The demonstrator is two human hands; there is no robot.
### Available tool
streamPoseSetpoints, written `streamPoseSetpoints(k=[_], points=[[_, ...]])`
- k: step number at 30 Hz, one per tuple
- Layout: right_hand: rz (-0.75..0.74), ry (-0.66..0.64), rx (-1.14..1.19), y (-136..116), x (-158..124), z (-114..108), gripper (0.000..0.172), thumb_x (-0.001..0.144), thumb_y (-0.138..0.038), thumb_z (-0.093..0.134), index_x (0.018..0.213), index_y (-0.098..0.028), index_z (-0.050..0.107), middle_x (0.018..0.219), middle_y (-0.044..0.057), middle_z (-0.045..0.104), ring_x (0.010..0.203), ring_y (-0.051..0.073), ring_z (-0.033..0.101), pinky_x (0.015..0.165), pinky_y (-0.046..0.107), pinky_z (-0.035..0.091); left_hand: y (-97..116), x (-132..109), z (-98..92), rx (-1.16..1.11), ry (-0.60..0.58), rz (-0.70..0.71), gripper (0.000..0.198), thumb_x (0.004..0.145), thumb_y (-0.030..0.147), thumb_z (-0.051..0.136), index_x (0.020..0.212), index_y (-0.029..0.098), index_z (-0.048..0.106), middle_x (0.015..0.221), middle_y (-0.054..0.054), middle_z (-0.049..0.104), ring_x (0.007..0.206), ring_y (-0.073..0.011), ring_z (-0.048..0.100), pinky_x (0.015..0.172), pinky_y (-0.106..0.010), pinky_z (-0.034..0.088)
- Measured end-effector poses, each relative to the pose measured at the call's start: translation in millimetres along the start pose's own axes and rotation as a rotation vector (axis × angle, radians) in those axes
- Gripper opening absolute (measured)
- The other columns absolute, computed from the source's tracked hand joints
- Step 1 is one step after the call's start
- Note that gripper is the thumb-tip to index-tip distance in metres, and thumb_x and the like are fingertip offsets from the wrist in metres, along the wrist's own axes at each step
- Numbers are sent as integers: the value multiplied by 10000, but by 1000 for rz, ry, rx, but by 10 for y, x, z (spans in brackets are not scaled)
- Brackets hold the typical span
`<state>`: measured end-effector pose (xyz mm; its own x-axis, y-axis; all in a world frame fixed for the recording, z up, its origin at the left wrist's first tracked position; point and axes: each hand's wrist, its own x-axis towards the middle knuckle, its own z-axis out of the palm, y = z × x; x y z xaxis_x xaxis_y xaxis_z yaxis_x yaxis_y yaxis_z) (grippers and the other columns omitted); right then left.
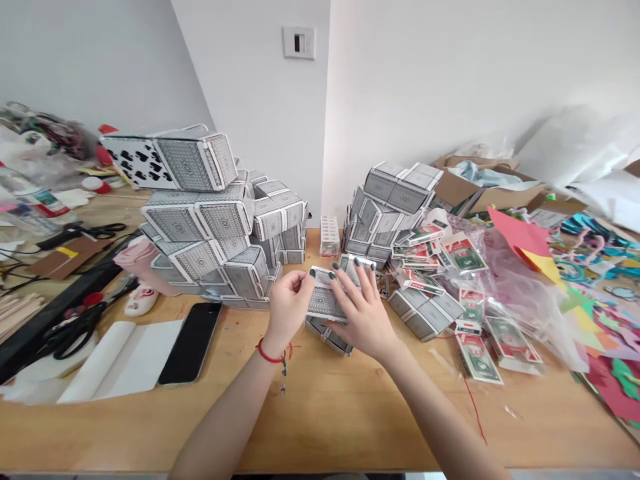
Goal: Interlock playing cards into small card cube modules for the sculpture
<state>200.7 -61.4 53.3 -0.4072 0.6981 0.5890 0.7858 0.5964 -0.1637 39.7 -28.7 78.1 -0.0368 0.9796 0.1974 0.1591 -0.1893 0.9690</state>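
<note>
L hand [287, 303] pinches grey-patterned card pack [323, 303] at left edge. R hand [365, 315] holds it, fingers spread over top.

Bare forearms, no sleeves; left hand [286, 308] wears thin red string bracelet with small dangling charm at wrist; right hand [363, 313] nails painted dark teal.

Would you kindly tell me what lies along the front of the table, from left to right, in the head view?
Black scissors → white sheet → black phone → left hand → grey card pack → right hand → red-and-green packs → coloured paper cut-outs.
</note>
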Motion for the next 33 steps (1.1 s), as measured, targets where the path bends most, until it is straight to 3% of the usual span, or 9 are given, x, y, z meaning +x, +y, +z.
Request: streamPoseSetpoints(k=[5, 11, 16, 19, 22, 24, 26, 28, 33], points=[[-6, -51, 21, -10, 45, 14, 736, 783, -428, 538, 1391, -152, 230, 1304, 146, 472, 1263, 316, 337, 1074, 583, 54, 33, 56, 38, -77, -69, -70, 221, 733, 329, 545, 619, 141, 558, 564, 26, 525, 515, -85, 452, 467, -183, 353], [31, -104, 132, -70, 29, -32, 975, 651, -633, 583, 1392, -125, 204, 1338, 186, 416, 1253, 358, 319, 1052, 581, 135, -38, 96, 20, 27, -102, -84, 247, 738, 331, 532, 594, 131, 552, 533, 26, 493, 489, -77, 415, 427, -175, 314], [93, -39, 169, -83, 49, -49, 670, 771, -441, 557, 1347, -187, 327, 1228, 131, 531, 1185, 304, 408, 1048, 547, 180, -34, 81, 49, 52, -146, -32, 296, 759, 371, 532, 584, 133, 551, 526, 30, 485, 488, -77, 425, 426, -178, 317], [158, -35, 242, -37, 59, -66, 599, 757, -389, 581, 1299, -213, 395, 1142, 109, 573, 1100, 281, 474, 1008, 503, 282, -79, 80, 13, -55, -227, -31, 337, 806, 431, 476, 695, 139, 603, 594, 6, 561, 552, -107, 513, 491, -199, 407], [260, -51, 348, 43, 28, -92, 583, 750, -376, 595, 1282, -229, 408, 1118, 97, 572, 1058, 262, 492, 932, 430, 385, -238, 77, -124, -183, -366, -23, 380, 856, 451, 387, 948, 161, 613, 839, -60, 662, 770, -175, 615, 698, -305, 499], [301, -57, 391, 110, -15, -108, 601, 747, -392, 603, 1291, -240, 399, 1149, 96, 551, 1070, 263, 480, 924, 419, 390, -409, 51, -240, -98, -448, 29, 385, 774, 398, 565, 1088, 175, 568, 1107, -105, 612, 1018, -224, 571, 883, -362, 447], [321, -64, 406, 178, -60, -123, 648, 732, -439, 618, 1307, -247, 387, 1164, 99, 535, 1071, 274, 475, 919, 427, 387, -603, 5, -324, 49, -553, 33, 642, 629, 327, 725, 1212, 199, 489, 1282, -120, 497, 1189, -263, 452, 992, -404, 359], [333, -75, 405, 235, -91, -137, 693, 732, -489, 605, 1332, -241, 364, 1150, 107, 533, 1047, 282, 480, 892, 428, 401, -784, -42, -344, 102, -614, 24, 819, 521, 269, 791, 1261, 212, 443, 1315, -125, 465, 1214, -283, 426, 1020, -434, 319], [314, -81, 396, 326, -102, -151, 575, 867, -486, 373, 1378, -236, 293, 1138, 111, 526, 1009, 268, 484, 874, 428, 403, -1012, -32, -217, 61, -625, 0, 694, 504, 145, 775, 1150, 187, 525, 1186, -115, 559, 1124, -275, 500, 992, -466, 334]])
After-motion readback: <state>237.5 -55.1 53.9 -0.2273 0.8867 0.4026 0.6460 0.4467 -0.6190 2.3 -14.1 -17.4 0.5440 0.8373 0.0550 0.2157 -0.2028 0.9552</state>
